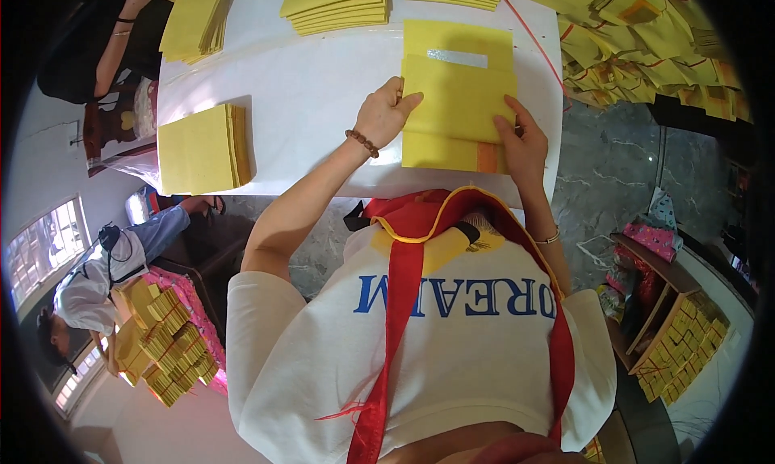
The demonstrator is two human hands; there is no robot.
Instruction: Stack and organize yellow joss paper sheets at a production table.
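Observation:
Several flat yellow paper sheets [458, 100] lie one over another near the table's front edge, in front of me. The uppermost one has a silvery strip near its top, and an orange patch shows at the lower right of the layer beneath. My left hand [387, 110], with a brown bead bracelet at the wrist, pinches the left edge, thumb on top and fingertips partly hidden. On the opposite edge my right hand [525, 139] grips the sheets between thumb and fingers.
Yellow paper stacks [202, 151] stand on the white table [323, 84], left and far side. Red-tied bundles [654, 52] pile up at right. A co-worker's arm [113, 56] reaches in at far left; another person [101, 262] handles bundles lower left. A red string [537, 40] crosses the table.

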